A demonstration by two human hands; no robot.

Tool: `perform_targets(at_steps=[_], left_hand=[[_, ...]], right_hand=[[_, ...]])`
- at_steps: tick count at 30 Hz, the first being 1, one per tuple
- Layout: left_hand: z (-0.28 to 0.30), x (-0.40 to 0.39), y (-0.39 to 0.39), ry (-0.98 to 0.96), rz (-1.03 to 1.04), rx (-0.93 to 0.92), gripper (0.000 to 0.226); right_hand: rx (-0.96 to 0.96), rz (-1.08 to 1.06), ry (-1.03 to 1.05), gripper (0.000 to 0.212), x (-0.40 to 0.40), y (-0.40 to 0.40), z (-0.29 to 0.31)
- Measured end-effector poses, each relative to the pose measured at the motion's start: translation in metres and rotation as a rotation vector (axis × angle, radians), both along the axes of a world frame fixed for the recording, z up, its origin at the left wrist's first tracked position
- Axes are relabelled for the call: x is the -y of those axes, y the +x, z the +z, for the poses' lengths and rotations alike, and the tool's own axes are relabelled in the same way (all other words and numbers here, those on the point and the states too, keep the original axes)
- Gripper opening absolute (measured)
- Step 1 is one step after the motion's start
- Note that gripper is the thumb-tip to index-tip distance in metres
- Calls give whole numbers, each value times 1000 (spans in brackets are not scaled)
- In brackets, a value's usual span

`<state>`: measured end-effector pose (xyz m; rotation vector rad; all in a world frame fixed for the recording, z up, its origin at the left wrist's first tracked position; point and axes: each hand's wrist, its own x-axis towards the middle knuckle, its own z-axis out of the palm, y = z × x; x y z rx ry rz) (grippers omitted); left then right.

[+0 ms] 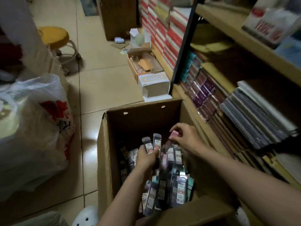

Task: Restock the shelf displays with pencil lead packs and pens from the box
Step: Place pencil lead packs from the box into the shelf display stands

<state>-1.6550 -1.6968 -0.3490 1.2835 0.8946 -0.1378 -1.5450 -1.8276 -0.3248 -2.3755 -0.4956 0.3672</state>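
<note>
Cardboard box (104,144) holds loose lead packs (162,190); above them the left hand (145,158) clenches a fanned bunch of packs (154,144). Right hand (185,137) pinches a pink-capped pack (171,139) beside that bunch. Risk: adding it loosens the fan, dropping packs back into the box.

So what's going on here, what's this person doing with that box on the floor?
A person is reaching into an open cardboard box on the tiled floor beside the shelves. The left hand grips a small bunch of pencil lead packs, lifted above the rest. The right hand pinches a small pink pack by its top end. Many more packs still lie loose in the box, so restocking is at the gathering stage.
</note>
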Motion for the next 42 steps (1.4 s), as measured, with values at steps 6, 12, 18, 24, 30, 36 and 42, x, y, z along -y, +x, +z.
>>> perform_targets(at_steps=[6, 12, 18, 24, 30, 36, 42], left_hand=[[111, -9, 9, 99, -393, 132, 10], [186, -9, 20, 140, -580, 253, 18], [235, 34, 51, -86, -599, 422, 16], [275, 72, 93, -418, -592, 560, 29], [280, 84, 121, -459, -587, 605, 32], [270, 82, 139, -486, -569, 589, 33], [262, 84, 142, -481, -555, 560, 31]], right_hand=[[148, -102, 63, 20, 36, -17, 115], [196, -82, 30, 18, 72, -40, 209], [374, -195, -24, 23, 111, -45, 297], [588, -366, -126, 22, 160, -25, 381], [697, -493, -383, 26, 197, 4, 412], [699, -524, -597, 19, 207, 39, 408], [627, -595, -690, 10, 206, 62, 388]])
